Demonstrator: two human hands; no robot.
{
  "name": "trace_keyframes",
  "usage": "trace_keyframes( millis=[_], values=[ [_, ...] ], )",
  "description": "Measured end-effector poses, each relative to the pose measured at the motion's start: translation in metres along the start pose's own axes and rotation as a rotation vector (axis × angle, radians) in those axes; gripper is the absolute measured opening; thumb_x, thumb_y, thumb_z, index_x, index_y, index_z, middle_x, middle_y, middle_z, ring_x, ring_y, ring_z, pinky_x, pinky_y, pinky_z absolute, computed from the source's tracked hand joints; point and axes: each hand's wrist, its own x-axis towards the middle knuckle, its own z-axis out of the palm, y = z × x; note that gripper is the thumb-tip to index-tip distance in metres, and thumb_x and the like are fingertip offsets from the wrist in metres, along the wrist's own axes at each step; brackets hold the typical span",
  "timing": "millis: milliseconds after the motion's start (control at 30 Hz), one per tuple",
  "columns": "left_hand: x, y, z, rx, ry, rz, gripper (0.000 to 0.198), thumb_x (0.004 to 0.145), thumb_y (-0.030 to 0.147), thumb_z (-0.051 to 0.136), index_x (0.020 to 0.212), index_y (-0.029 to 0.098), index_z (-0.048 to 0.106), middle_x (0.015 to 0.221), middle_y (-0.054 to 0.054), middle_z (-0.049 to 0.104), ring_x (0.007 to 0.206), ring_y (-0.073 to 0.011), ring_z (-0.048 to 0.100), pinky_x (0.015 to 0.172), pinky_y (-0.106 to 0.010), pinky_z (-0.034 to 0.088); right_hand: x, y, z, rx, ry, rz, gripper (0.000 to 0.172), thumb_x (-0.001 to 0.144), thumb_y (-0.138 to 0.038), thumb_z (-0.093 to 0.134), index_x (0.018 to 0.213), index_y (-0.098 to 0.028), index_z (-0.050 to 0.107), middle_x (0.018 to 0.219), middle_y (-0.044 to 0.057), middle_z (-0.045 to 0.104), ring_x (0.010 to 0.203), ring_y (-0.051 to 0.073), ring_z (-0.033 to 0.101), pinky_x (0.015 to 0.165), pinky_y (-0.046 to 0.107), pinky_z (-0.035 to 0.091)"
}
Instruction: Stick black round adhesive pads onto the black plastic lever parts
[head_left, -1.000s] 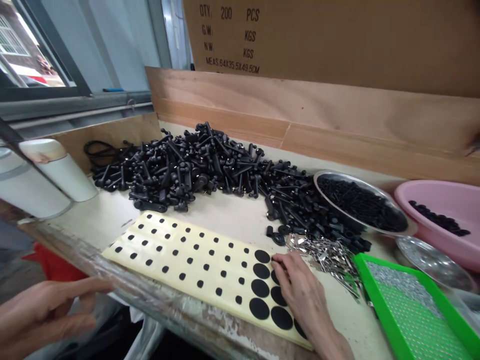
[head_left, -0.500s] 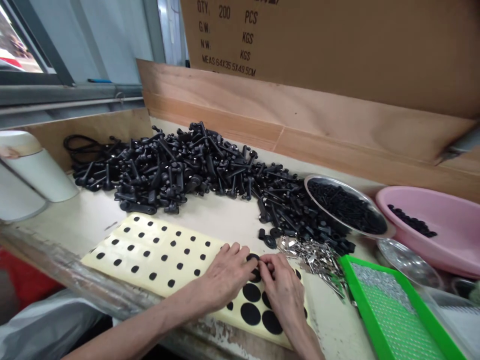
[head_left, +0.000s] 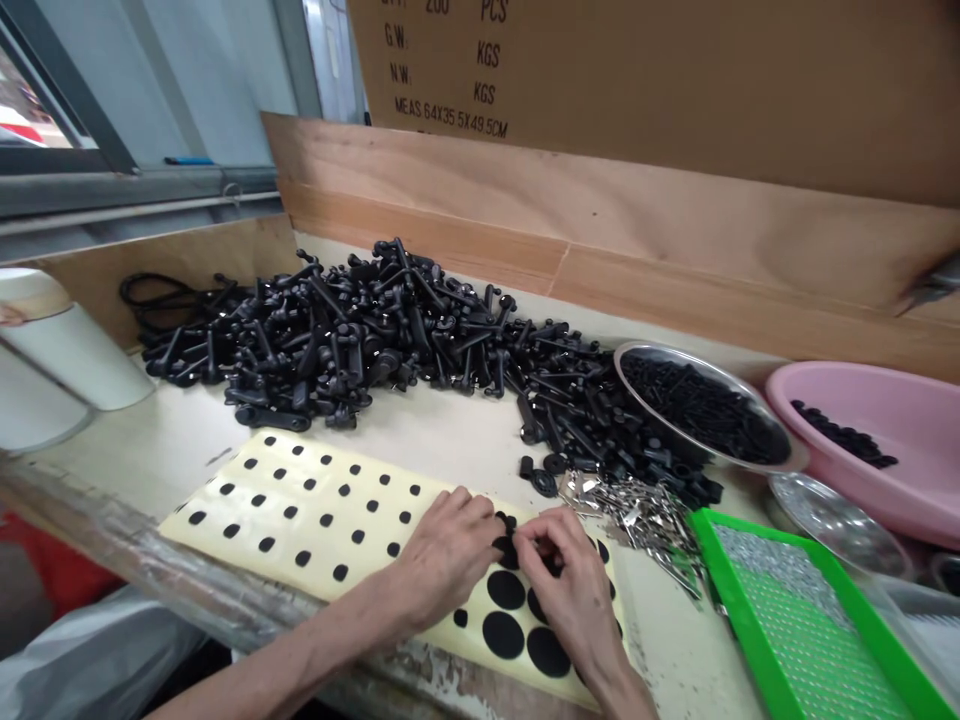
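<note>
Our left hand (head_left: 442,555) has come across to our right hand (head_left: 566,590) on the cream backing sheet (head_left: 247,520), fingers narrow at black adhesive dots (head_left: 506,550), grip unclear.

a steel bowl (head_left: 675,358) sits beside a pink basin (head_left: 862,490).

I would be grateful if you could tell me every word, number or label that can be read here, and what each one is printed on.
On the brown cardboard carton:
"200 PCS" (clipped at the top edge)
"G.W:" "KGS"
"N.W:" "KGS"
"MEAS 64X35.5X49.5CM"
Nothing else is legible.
</note>
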Motion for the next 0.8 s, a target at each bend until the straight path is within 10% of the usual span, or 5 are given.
trace_keyframes(
  millis=[233, 433, 600, 800],
  values=[
    [0.011, -0.001, -0.018, -0.592, 0.053, -0.347, 0.009, 0.081, 0.025, 0.058, 0.080, 0.021, 0.067, 0.085, 0.000, 0.068, 0.086, -0.0185, 0.059, 0.076, -0.030, 0.045, 0.006, 0.000, -0.010, 0.246, -0.082, 0.025, 0.020, 0.087, -0.035, 0.054, 0.072, -0.021, 0.058, 0.075, 0.001, 0.055, 0.066, 0.016, 0.052, 0.059, 0.026, 0.043],
    [0.014, 0.000, -0.028, -1.054, 0.048, -0.562, 0.014, 0.075, 0.030, 0.064, 0.078, 0.016, 0.067, 0.077, -0.002, 0.067, 0.071, -0.0150, 0.057, 0.069, -0.028, 0.045, 0.006, 0.004, -0.006, 0.434, 0.071, 0.261, 0.053, 0.082, -0.049, 0.060, 0.123, -0.017, 0.054, 0.093, 0.006, 0.059, 0.065, 0.015, 0.057, 0.058, 0.027, 0.050],
    [0.016, 0.004, -0.033, -1.100, 0.040, -0.621, 0.012, 0.069, 0.026, 0.068, 0.074, 0.015, 0.068, 0.070, -0.001, 0.064, 0.067, -0.0134, 0.055, 0.067, -0.026, 0.043, 0.007, -0.001, -0.009, 0.441, -0.032, 0.188, 0.030, 0.080, -0.048, 0.062, 0.085, -0.018, 0.065, 0.078, 0.004, 0.063, 0.070, 0.017, 0.059, 0.062, 0.026, 0.050],
    [0.010, 0.008, -0.026, -0.930, 0.074, -0.458, 0.020, 0.077, 0.034, 0.063, 0.084, 0.018, 0.074, 0.089, -0.005, 0.070, 0.085, -0.0195, 0.063, 0.079, -0.032, 0.047, 0.002, -0.007, -0.008, 0.248, 0.142, 0.064, 0.026, 0.077, -0.047, 0.060, 0.066, -0.023, 0.061, 0.065, 0.002, 0.058, 0.058, 0.018, 0.054, 0.049, 0.026, 0.043]
  ],
)
